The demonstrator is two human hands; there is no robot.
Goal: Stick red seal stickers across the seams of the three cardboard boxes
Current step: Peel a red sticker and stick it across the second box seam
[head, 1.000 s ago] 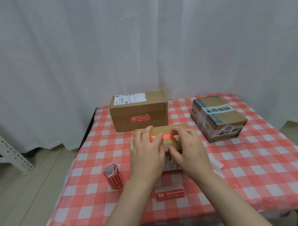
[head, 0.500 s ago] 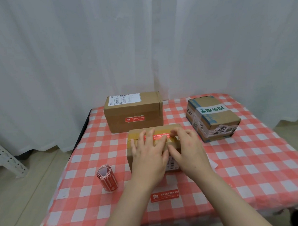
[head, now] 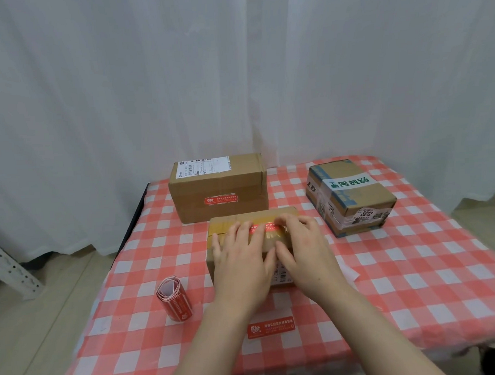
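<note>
**Both hands flat on a red seal atop the nearest box**

The red seal sticker (head: 266,227) lies on the top face of the near cardboard box (head: 220,226), close to that face's far edge. It is a narrow glossy strip with its long axis running left to right, and only its middle shows between the fingers. The left hand (head: 241,261) rests palm-down on the box with fingers straight and spread, their tips on the sticker's left part. The right hand (head: 305,250) lies beside it, fingers gently bent, tips pressing the right end. Neither grips anything. The box sits mid-table, wrapped in shiny brown tape.

Just behind it stands a longer back box (head: 240,184), matte cardboard with a white shipping label on top and a wrinkled red seal (head: 220,199) lying level on its front face. To the right, turned at an angle, is a squat taped box (head: 366,196) with blue and white tape. On the red-and-white checked tablecloth (head: 415,279), a loose red sticker (head: 271,326) lies flat near the front edge, and a sticker roll (head: 174,299) stands upright at the left. A white curtain (head: 235,74) hangs behind.
</note>
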